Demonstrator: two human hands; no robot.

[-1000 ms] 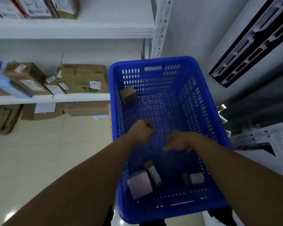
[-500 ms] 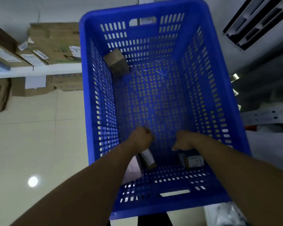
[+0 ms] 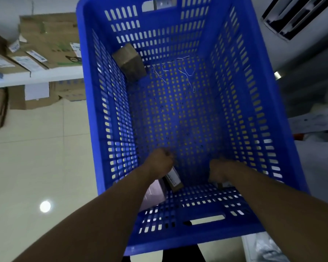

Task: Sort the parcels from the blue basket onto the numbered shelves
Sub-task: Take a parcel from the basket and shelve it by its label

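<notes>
The blue basket (image 3: pixel 257 87) fills the view, and both my hands are down inside it by the near wall. My left hand (image 3: pixel 160 163) is curled over the far end of a slim brown parcel (image 3: pixel 174 179) with a white label. Beside it, a pale lilac parcel (image 3: pixel 153 193) is partly hidden under my left forearm. My right hand (image 3: pixel 218 171) covers a small brown parcel (image 3: pixel 223 185), of which only an edge shows. Its grip is hidden. Another brown box (image 3: pixel 130 62) leans in the far left corner.
Thin white strings (image 3: pixel 178 70) lie on the basket floor. A white shelf (image 3: pixel 36 76) at the left carries labelled cardboard boxes (image 3: pixel 51 38), with more boxes (image 3: pixel 17 99) below it on the tiled floor (image 3: pixel 36 157). A metal rack (image 3: pixel 314 121) stands at the right.
The view has closed in on the basket. Both hands have sunk from mid-basket to the parcels at the near wall, and the right hand now hides the small parcel.
</notes>
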